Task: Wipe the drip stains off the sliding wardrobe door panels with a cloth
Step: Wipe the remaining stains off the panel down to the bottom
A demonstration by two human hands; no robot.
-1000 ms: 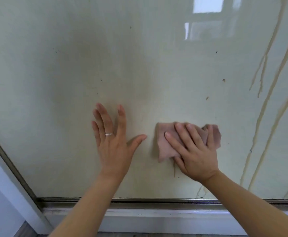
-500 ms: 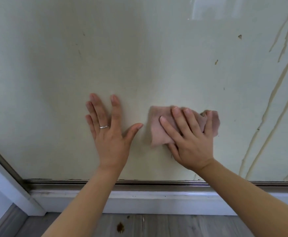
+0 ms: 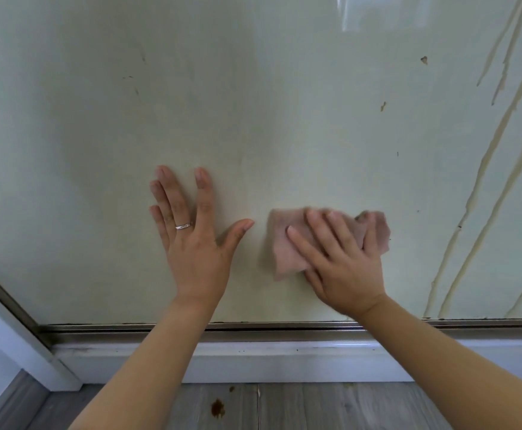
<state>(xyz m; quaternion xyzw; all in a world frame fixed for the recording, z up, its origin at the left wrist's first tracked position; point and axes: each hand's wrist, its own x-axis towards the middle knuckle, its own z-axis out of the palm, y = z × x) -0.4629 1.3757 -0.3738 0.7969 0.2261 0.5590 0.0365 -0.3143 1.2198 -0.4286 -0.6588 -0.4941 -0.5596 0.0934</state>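
The pale green glossy wardrobe door panel fills most of the view. My right hand presses a crumpled pink cloth flat against the lower part of the panel. My left hand, wearing a ring, lies open and flat on the panel just left of the cloth, fingers spread. Long yellowish drip stains run diagonally down the panel to the right of the cloth. Small dark specks dot the upper right.
A metal sliding track runs along the door's bottom edge above a white baseboard. A white frame post slants at the lower left. Grey wood floor below carries a brown spot.
The view has tilted down, showing more floor and baseboard. My right hand has kept the cloth moving over the same low patch; the short drip below the cloth is gone. My left hand stays planted.
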